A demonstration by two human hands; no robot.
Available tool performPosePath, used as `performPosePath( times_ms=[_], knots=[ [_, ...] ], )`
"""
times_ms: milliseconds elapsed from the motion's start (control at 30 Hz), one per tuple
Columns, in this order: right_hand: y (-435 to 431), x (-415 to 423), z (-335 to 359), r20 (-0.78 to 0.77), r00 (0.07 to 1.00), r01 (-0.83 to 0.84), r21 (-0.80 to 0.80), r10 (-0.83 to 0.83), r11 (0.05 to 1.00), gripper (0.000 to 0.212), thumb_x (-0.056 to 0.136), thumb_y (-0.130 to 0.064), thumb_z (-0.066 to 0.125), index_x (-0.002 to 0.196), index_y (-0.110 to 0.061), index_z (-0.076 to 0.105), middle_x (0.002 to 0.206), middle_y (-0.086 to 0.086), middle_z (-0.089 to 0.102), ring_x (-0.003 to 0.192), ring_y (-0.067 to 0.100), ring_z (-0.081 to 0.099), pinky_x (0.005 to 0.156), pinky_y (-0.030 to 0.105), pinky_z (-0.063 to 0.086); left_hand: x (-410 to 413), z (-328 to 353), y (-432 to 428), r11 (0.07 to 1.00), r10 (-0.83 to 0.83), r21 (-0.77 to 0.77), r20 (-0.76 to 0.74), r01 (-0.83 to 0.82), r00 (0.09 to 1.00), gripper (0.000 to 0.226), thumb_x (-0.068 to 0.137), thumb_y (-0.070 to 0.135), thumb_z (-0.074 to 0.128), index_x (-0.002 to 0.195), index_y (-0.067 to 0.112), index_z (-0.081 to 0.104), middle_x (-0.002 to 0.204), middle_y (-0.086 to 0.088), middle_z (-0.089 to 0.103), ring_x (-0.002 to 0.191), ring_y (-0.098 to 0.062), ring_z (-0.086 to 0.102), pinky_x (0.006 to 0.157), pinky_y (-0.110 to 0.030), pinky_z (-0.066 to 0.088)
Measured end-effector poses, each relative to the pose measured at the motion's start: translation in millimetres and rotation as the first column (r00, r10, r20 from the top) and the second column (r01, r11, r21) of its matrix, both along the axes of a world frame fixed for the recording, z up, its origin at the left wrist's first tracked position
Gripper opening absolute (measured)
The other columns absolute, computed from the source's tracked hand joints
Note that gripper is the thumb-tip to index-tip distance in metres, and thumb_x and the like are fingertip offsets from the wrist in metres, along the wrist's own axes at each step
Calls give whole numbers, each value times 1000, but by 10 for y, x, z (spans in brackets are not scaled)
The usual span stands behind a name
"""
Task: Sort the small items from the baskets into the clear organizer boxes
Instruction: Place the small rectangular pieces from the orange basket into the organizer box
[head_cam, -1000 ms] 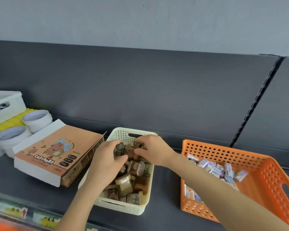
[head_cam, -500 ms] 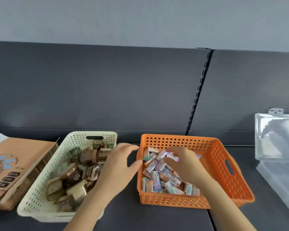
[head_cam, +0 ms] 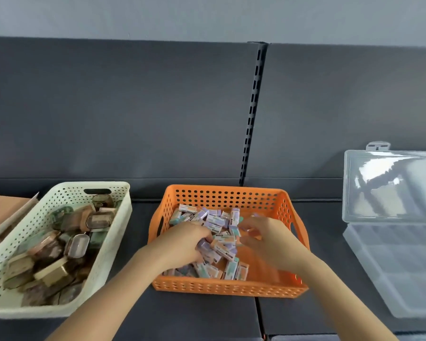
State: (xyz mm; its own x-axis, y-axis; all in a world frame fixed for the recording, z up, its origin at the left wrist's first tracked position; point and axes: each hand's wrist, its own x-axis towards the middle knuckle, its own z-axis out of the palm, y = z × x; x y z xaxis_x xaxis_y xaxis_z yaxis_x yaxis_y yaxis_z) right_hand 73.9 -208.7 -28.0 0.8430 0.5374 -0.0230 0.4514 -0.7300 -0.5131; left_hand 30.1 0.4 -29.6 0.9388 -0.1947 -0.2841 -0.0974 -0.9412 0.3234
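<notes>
An orange basket point(head_cam: 226, 193) in the middle holds a heap of small purple, teal and orange boxes point(head_cam: 217, 220). Both my hands are inside it. My left hand point(head_cam: 182, 244) is curled around several small boxes on the left of the heap. My right hand point(head_cam: 268, 242) hovers over the right of the heap with bent fingers; its fingertips are blurred, so any hold there is unclear. A cream basket point(head_cam: 123, 217) at the left is full of small brown and green tins point(head_cam: 97, 221). At the right edge a clear organizer box point(head_cam: 391, 267) lies with its lid point(head_cam: 391, 185) raised.
A brown cardboard box point(head_cam: 3, 210) pokes in at the far left beside the cream basket. Everything sits on a dark grey shelf with a grey back panel and a slotted upright rail point(head_cam: 252, 112) behind the orange basket.
The view swung right, from the cream basket to the orange one. Both hands left the tins; the left hand has now joined the right in the heap of small boxes.
</notes>
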Motion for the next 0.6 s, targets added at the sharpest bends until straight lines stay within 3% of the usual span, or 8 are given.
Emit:
performPosePath(
  times_ms=[167, 267, 400, 467, 600],
  knots=[
    [72, 49, 16, -18, 988, -156, -83, 155, 984, 39, 93, -18, 56, 132, -15, 54, 128, 3, 60, 111, 17, 59, 90, 24, 47, 20, 2, -83, 998, -5, 68, -62, 9, 998, 48, 82, 23, 70, 127, 22, 53, 116, 4, 48, 101, -14, 53, 87, -34, 50],
    [197, 140, -36, -37, 969, -247, -239, 245, 939, 38, 92, -17, 56, 129, -8, 53, 129, 9, 57, 118, 26, 55, 96, 35, 49, 1, -13, -79, 998, -1, 66, -77, 6, 997, 33, 81, 29, 71, 111, 24, 56, 116, 7, 46, 104, -11, 49, 85, -26, 45],
    [375, 205, -85, -76, 951, -307, -376, 301, 874, 24, 91, -22, 60, 109, -6, 56, 111, 10, 58, 102, 26, 59, 82, 33, 52, -55, -49, -25, 999, 41, -9, -53, -42, 998, 27, 83, 30, 69, 104, 23, 52, 91, 16, 46, 80, -5, 48, 64, -21, 39],
    [427, 210, -96, -79, 942, -327, -418, 325, 847, 27, 90, -23, 62, 109, -5, 57, 109, 9, 59, 101, 25, 59, 83, 35, 53, -61, -70, 21, 995, 83, -60, -34, -85, 996, 19, 84, 29, 69, 96, 24, 54, 85, 12, 49, 73, -6, 49, 60, -22, 39],
    [458, 246, -121, -79, 943, -324, -447, 324, 834, 24, 90, -9, 57, 113, -5, 56, 111, 9, 57, 101, 25, 58, 81, 32, 51, -36, -84, 91, 990, 89, -112, -17, -90, 996, 11, 89, 29, 63, 87, 32, 53, 91, 13, 58, 81, -3, 57, 71, -23, 50]
  ],
)
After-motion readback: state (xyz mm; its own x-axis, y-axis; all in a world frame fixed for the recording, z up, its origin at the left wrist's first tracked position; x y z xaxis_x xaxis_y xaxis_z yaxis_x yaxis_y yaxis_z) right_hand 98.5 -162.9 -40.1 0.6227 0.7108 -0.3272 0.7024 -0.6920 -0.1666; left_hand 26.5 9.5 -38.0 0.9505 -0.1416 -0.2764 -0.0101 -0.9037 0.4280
